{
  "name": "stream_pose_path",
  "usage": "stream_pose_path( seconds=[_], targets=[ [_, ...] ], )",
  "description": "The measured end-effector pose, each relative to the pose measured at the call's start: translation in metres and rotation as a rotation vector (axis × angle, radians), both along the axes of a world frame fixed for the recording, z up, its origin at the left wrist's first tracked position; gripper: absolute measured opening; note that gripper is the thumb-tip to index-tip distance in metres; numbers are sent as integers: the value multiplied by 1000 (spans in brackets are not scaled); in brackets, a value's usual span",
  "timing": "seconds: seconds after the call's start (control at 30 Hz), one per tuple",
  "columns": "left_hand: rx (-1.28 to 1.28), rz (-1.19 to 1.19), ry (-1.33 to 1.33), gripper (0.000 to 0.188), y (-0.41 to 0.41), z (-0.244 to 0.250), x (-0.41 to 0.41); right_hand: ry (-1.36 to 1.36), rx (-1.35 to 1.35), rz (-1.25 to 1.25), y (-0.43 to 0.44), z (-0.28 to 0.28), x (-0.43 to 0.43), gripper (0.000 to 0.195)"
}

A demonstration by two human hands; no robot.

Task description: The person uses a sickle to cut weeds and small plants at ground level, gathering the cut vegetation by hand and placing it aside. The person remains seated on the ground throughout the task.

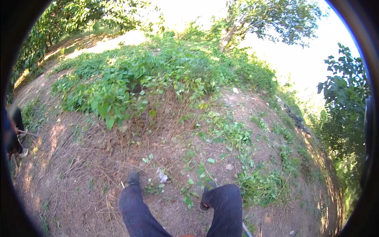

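Observation:
Neither of my hands can be made out. A small brownish patch [186, 235] shows at the bottom edge between my legs; I cannot tell what it is. My dark-trousered left leg [139, 210] and bent right leg [226, 207] stand on dry soil, with dark shoes. Beside my right leg, part of a thin pale rod [246, 229] sticks out at the bottom edge; what holds it is hidden. In front of me grow leafy green vines [112, 89] over brown dry stems [160, 109]. Loose leafy vine cuttings [260, 186] lie to the right.
At the far left edge a person [14, 130] in dark clothing is partly visible near a stick [28, 133]. A pale crumpled scrap [162, 175] lies ahead of my feet. The ground slopes, with a tree [229, 35] behind and a dark elongated object [293, 115] at right.

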State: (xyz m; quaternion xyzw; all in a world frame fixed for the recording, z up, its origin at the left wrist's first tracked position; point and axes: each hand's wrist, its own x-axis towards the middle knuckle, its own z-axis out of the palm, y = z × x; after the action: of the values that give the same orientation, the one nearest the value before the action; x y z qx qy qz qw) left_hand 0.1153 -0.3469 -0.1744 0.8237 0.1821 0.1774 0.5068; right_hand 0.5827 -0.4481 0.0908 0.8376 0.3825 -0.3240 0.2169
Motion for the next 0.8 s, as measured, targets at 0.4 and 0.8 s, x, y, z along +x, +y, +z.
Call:
stream_pose_path(
  seconds=[0.4, 0.8],
  targets=[
    [-262, -252, 274, 28, 58, 79, -26, 193, -433, -381, 154, 8, -20, 22],
    [-1253, -323, 79, 41, 63, 49, -21, 68, -452, -527, 257, 41, -98, 21]
  ],
)
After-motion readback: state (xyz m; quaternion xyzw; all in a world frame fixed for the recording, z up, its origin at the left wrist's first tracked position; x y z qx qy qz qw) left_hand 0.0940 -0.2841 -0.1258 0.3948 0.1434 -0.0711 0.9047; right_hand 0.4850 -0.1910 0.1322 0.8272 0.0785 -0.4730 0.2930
